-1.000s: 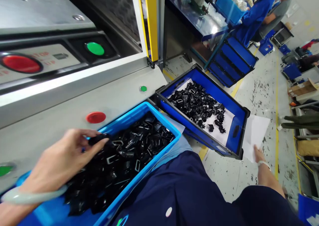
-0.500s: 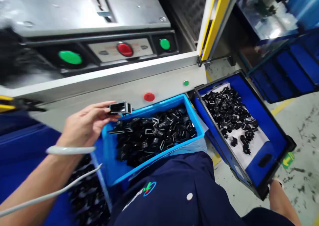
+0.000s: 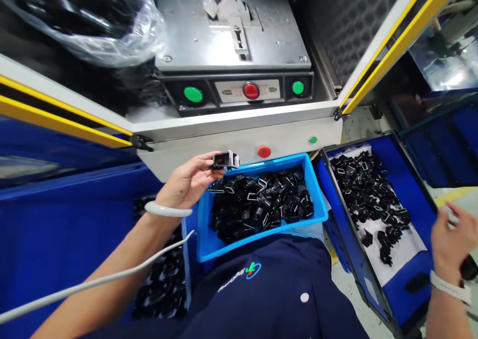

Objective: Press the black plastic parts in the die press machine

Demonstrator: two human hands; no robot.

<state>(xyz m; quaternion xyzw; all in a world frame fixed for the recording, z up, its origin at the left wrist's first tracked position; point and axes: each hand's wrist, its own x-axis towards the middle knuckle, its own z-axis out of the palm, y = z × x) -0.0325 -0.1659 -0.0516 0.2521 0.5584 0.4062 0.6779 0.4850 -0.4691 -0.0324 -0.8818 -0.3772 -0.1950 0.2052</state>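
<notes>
Pinching a glossy black plastic part with a rectangular mouth (image 3: 223, 160), the left hand (image 3: 186, 182) is at the far-left corner of the light-blue rectangular plastic bin (image 3: 316, 187). Well right of the bin, the right hand (image 3: 453, 237) has curled fingers; I cannot tell what they grip. Similar black parts (image 3: 257, 204) heap inside the bin. A fingertip-only hold could slip, losing the part among its look-alikes; the thin white cable (image 3: 74, 292) left of the bin, crossing the left forearm, could snag a swing.

Cyan bin (image 3: 317, 189) holding black parts (image 3: 267, 202), blue crate (image 3: 396, 299) lined with paper (image 3: 402, 252)
</notes>
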